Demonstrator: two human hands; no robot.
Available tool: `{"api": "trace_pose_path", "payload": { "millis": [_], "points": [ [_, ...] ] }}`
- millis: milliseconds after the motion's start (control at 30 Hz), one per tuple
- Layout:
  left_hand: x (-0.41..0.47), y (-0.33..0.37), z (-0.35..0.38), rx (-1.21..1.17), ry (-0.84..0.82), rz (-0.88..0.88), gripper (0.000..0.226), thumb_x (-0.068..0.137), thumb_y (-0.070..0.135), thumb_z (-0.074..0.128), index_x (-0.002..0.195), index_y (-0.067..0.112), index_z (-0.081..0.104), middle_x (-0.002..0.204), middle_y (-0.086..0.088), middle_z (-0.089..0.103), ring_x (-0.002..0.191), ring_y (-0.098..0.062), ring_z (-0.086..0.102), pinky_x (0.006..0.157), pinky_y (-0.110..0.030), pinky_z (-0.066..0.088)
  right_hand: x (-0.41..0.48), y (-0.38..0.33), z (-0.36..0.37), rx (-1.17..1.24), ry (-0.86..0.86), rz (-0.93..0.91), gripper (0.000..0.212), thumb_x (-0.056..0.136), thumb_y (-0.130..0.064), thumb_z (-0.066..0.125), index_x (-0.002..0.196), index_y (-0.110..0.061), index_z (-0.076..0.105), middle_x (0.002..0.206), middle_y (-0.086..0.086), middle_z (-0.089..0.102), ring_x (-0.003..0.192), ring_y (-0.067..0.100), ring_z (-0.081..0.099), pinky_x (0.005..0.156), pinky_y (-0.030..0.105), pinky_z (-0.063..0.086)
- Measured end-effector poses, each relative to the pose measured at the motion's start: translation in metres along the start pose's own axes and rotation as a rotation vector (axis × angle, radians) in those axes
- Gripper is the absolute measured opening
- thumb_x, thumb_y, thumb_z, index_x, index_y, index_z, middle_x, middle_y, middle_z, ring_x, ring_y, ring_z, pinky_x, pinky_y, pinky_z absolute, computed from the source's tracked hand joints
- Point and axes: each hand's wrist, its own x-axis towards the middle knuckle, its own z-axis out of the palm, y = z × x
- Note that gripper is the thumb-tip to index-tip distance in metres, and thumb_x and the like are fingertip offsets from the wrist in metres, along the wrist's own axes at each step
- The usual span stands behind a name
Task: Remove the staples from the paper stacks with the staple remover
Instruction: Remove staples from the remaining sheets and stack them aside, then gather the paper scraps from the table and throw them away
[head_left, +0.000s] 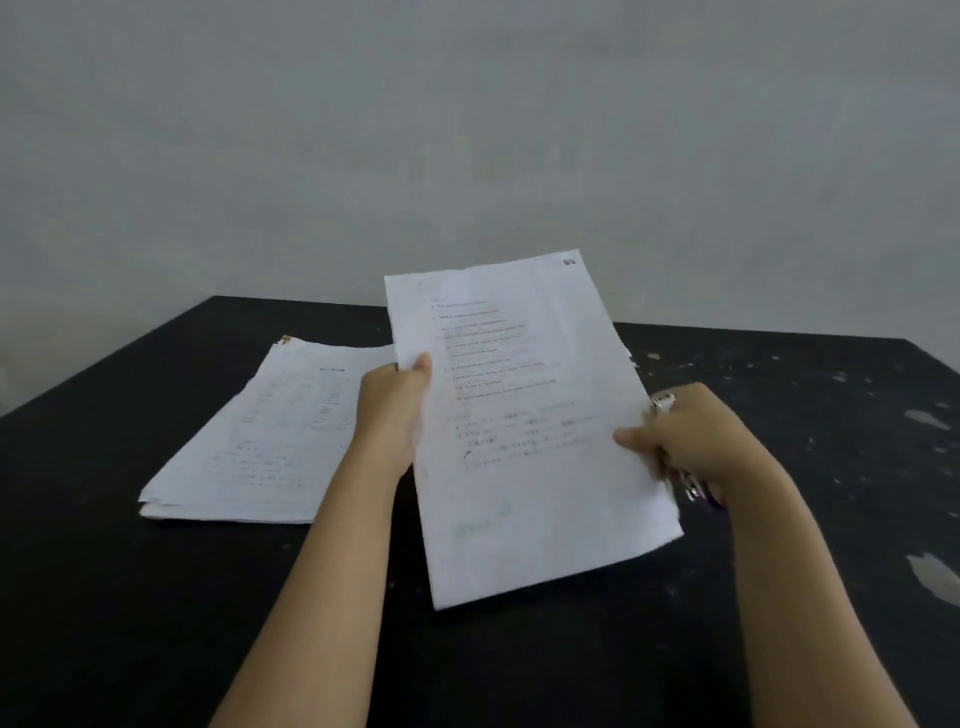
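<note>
A stack of printed white paper (524, 467) is held up above the black table (805, 519), tilted toward me. My left hand (392, 405) grips its left edge with the thumb on top. My right hand (696, 441) pinches the right edge, and the same hand also holds the metal staple remover (675, 447), whose silver ends stick out above and below the fist. A dark mark sits at the sheet's top right corner (569, 261); I cannot tell if it is a staple.
A second pile of printed sheets (260, 436) lies flat on the table at the left, with a brownish mark at its far corner. The tabletop has pale scuffs and chipped patches on its right side (930, 577). A plain grey wall stands behind.
</note>
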Motion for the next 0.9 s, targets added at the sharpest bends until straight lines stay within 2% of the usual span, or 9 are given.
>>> {"api": "trace_pose_path", "payload": {
  "millis": [100, 200, 267, 333, 400, 500, 700, 800, 900],
  "points": [
    [0.007, 0.012, -0.026, 0.178, -0.043, -0.044, 0.015, 0.081, 0.013, 0.068, 0.095, 0.006, 0.067, 0.091, -0.006, 0.071, 0.081, -0.025, 0.067, 0.068, -0.029, 0.049, 0.008, -0.023, 0.025, 0.117, 0.065, -0.061, 0.016, 0.075, 0.007, 0.066, 0.065, 0.007, 0.054, 0.043, 0.012, 0.048, 0.028, 0.012, 0.038, 0.031, 0.015, 0.032],
    [0.019, 0.019, -0.055, 0.497, 0.237, 0.137, 0.022, 0.078, -0.009, 0.056, 0.075, 0.012, 0.059, 0.076, -0.004, 0.057, 0.078, -0.026, 0.056, 0.067, -0.03, 0.041, 0.021, -0.043, 0.066, 0.227, -0.027, -0.049, 0.037, 0.077, 0.006, 0.067, 0.056, -0.006, 0.039, 0.037, 0.002, 0.038, 0.022, 0.009, 0.032, 0.03, 0.013, 0.026],
    [0.025, 0.026, -0.074, 0.673, 0.421, 0.26, 0.024, 0.077, -0.014, 0.051, 0.07, 0.008, 0.059, 0.073, -0.005, 0.056, 0.08, -0.031, 0.056, 0.066, -0.033, 0.043, 0.028, -0.056, 0.101, 0.239, -0.127, -0.005, 0.033, 0.079, 0.0, 0.068, 0.062, -0.008, 0.04, 0.046, 0.004, 0.041, 0.029, 0.01, 0.037, 0.033, 0.015, 0.028],
    [0.034, 0.031, -0.09, 0.775, 0.536, 0.302, 0.025, 0.077, -0.017, 0.046, 0.092, -0.009, 0.064, 0.096, -0.024, 0.065, 0.094, -0.042, 0.058, 0.075, -0.046, 0.048, 0.031, -0.066, 0.136, 0.203, -0.206, 0.035, 0.028, 0.08, -0.005, 0.067, 0.065, -0.008, 0.044, 0.054, 0.006, 0.044, 0.04, 0.014, 0.042, 0.039, 0.021, 0.034],
    [0.044, 0.031, -0.1, 0.857, 0.593, 0.278, 0.027, 0.079, -0.018, 0.043, 0.098, -0.011, 0.062, 0.111, -0.03, 0.06, 0.098, -0.042, 0.056, 0.079, -0.043, 0.047, 0.034, -0.075, 0.167, 0.236, -0.246, 0.054, 0.03, 0.081, -0.001, 0.064, 0.061, -0.007, 0.042, 0.054, 0.007, 0.044, 0.042, 0.017, 0.042, 0.039, 0.025, 0.036],
    [0.057, 0.022, -0.108, 0.915, 0.624, 0.292, 0.023, 0.082, -0.019, 0.039, 0.077, -0.006, 0.058, 0.101, -0.032, 0.06, 0.091, -0.042, 0.057, 0.076, -0.042, 0.049, 0.036, -0.084, 0.195, 0.218, -0.248, 0.026, 0.028, 0.08, 0.004, 0.057, 0.059, -0.007, 0.041, 0.058, 0.006, 0.045, 0.045, 0.017, 0.041, 0.039, 0.023, 0.033],
    [0.083, -0.008, -0.119, 1.135, 0.545, 0.152, 0.021, 0.086, -0.013, 0.048, 0.104, -0.012, 0.058, 0.111, -0.031, 0.057, 0.105, -0.044, 0.054, 0.089, -0.048, 0.045, 0.029, -0.087, 0.209, -0.127, -0.263, -0.073, 0.025, 0.08, -0.003, 0.05, 0.061, -0.012, 0.036, 0.066, 0.002, 0.043, 0.05, 0.016, 0.041, 0.041, 0.022, 0.031],
    [0.087, -0.018, -0.119, 1.311, 0.513, 0.047, 0.028, 0.087, -0.003, 0.052, 0.114, -0.005, 0.055, 0.128, -0.025, 0.047, 0.124, -0.042, 0.034, 0.105, -0.058, 0.027, 0.027, -0.087, 0.211, -0.18, -0.253, -0.098, 0.03, 0.082, -0.004, 0.048, 0.059, -0.013, 0.032, 0.064, 0.001, 0.039, 0.049, 0.013, 0.036, 0.041, 0.021, 0.026],
    [0.087, -0.024, -0.113, 1.42, 0.492, 0.037, 0.032, 0.085, 0.002, 0.054, 0.117, 0.0, 0.055, 0.14, -0.021, 0.037, 0.134, -0.042, 0.02, 0.109, -0.062, 0.013, 0.024, -0.088, 0.211, -0.19, -0.283, -0.099, 0.03, 0.082, -0.006, 0.05, 0.06, -0.013, 0.032, 0.064, 0.001, 0.038, 0.05, 0.013, 0.035, 0.041, 0.021, 0.026]
  ]
}}
